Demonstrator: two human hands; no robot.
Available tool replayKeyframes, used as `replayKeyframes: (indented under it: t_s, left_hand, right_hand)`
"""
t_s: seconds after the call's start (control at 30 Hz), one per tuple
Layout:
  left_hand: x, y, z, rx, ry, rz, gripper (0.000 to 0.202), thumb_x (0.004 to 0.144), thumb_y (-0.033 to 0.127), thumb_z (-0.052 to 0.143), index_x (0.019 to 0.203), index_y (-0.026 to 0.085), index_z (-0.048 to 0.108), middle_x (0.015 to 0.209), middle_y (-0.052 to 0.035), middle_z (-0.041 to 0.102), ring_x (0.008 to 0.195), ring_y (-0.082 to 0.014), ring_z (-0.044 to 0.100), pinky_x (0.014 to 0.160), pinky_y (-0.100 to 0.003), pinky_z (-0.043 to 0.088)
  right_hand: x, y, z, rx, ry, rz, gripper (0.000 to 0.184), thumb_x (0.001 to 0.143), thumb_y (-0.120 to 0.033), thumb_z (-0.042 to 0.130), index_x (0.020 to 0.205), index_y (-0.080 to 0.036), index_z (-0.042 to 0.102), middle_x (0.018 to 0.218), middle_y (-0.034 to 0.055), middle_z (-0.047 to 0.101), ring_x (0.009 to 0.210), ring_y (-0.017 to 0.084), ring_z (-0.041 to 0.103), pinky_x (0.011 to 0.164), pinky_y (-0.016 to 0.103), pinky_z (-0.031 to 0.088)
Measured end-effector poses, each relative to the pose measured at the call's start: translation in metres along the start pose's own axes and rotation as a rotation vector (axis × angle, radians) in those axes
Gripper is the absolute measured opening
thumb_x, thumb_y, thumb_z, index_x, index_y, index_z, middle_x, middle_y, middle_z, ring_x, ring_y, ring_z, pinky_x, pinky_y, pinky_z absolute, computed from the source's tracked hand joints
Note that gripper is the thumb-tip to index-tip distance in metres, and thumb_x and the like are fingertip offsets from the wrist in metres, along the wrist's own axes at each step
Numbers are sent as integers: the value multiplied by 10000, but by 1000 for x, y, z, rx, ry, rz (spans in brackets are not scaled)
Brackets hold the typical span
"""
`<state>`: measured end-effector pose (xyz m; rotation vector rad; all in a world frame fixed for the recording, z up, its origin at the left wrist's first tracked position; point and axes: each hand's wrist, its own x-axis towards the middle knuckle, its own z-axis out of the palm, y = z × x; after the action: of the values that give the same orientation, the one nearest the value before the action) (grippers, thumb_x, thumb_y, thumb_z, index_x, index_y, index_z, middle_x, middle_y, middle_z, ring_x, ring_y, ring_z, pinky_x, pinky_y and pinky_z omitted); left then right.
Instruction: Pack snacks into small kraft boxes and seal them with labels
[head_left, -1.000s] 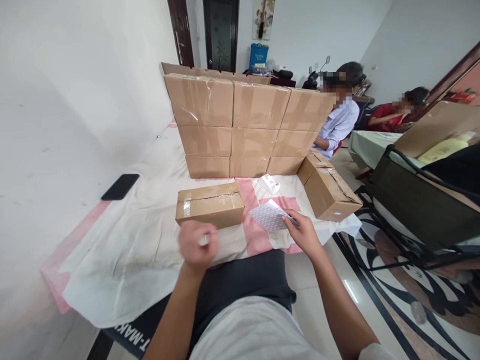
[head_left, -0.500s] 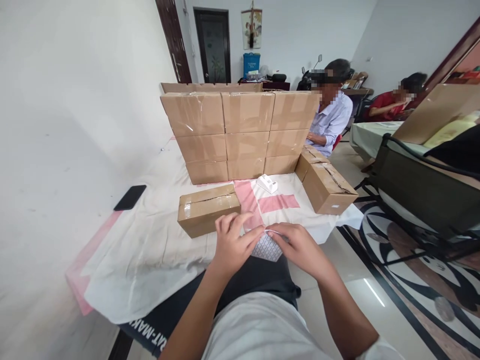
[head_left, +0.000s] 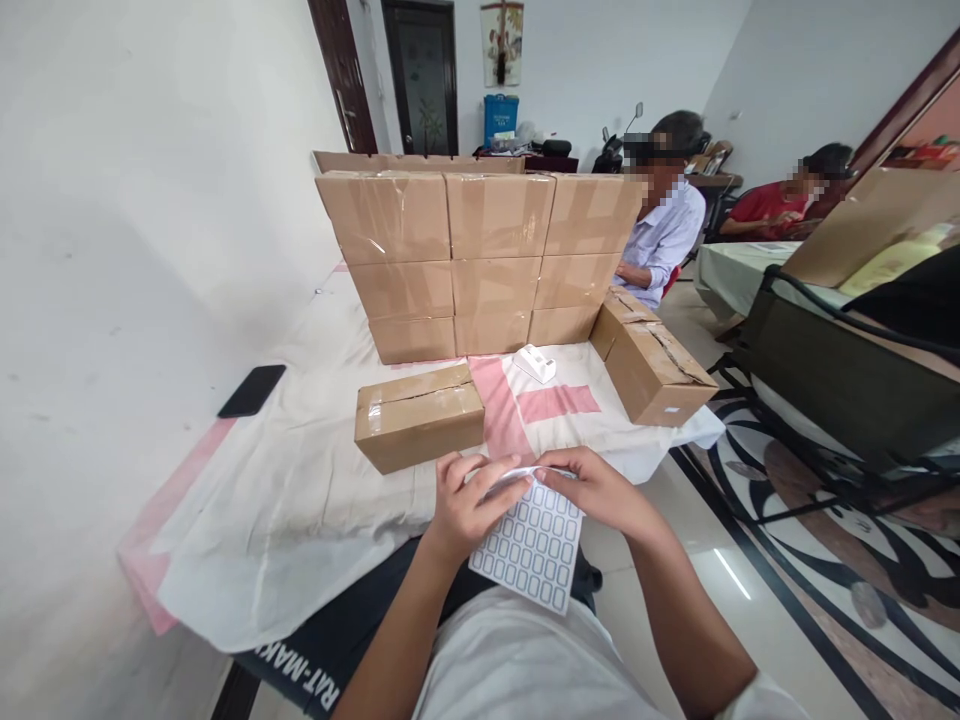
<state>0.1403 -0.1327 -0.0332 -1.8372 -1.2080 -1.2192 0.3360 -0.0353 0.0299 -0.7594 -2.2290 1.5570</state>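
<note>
A white sheet of blue-bordered label stickers (head_left: pixel 529 550) hangs down over my lap, its printed face towards me. My left hand (head_left: pixel 469 500) pinches the sheet's upper left edge between thumb and fingers. At the upper right edge, my right hand (head_left: pixel 592 485) grips it too, fingers behind and thumb in front. The top of the sheet bends between the two hands. Just beyond my left hand lies a closed cardboard box (head_left: pixel 420 415), taped along its top. Farther off on the cloth sits a small white item with dark print (head_left: pixel 535 364).
Taped cardboard boxes (head_left: pixel 495 265) form a wall across the table. Another long box (head_left: pixel 656 365) stands at the right edge. A black phone (head_left: pixel 252 391) rests on the cloth at left. One person (head_left: pixel 664 225) sits behind the boxes, another (head_left: pixel 772 210) farther right. A dark green chair (head_left: pixel 847 370) stands on the right.
The sticker sheet has tilted so that much more of its printed face shows, hanging lower over my lap. My left fingers have come down onto its edge.
</note>
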Motion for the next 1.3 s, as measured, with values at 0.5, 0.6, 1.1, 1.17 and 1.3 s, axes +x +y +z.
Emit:
replayKeyframes:
  t_s: [0.5, 0.6, 1.1, 1.17, 1.3]
  left_hand:
    - [-22, -12, 9, -492, 203, -584, 108, 904, 205, 700, 910, 275, 781, 1239, -71, 642, 1147, -220, 656, 953, -409, 590]
    - [-20, -10, 5, -583, 183, -597, 126, 893, 177, 712, 923, 274, 787, 1252, -70, 640, 1169, -213, 641, 951, -372, 568]
    - [-30, -12, 11, -630, 35, -768, 115, 920, 280, 700, 925, 274, 814, 1058, -58, 655, 1029, -181, 643, 917, -314, 516]
    - [-32, -13, 13, -637, 20, -778, 144, 938, 292, 673, 955, 286, 817, 1078, -62, 649, 1044, -183, 642, 923, -319, 521]
    - [-36, -18, 9, -517, 37, -785, 131, 924, 310, 688, 952, 279, 812, 1213, -78, 604, 1141, -206, 613, 946, -330, 530]
  right_hand:
    - [69, 113, -99, -403, 494, 189, 511, 978, -446, 504, 1417, -219, 632, 1438, 150, 574, 1285, 305, 556, 1097, 489, 424]
    - [81, 140, -95, -837, 642, 463, 506, 1004, -390, 458, 1498, -313, 540, 1642, 120, 323, 1479, 389, 324, 1171, 636, 259]
    - [54, 74, 27, -192, 170, -474, 444, 984, -426, 604, 1394, -259, 633, 1391, 134, 608, 1286, 267, 578, 1080, 418, 472]
    - [53, 58, 56, -23, 192, -527, 300, 972, -350, 645, 1244, -248, 721, 1173, 105, 703, 1096, 217, 666, 952, 340, 531]
    - [61, 51, 77, 124, 321, -467, 181, 973, -315, 634, 943, -206, 777, 864, 65, 719, 813, 174, 668, 747, 284, 520]
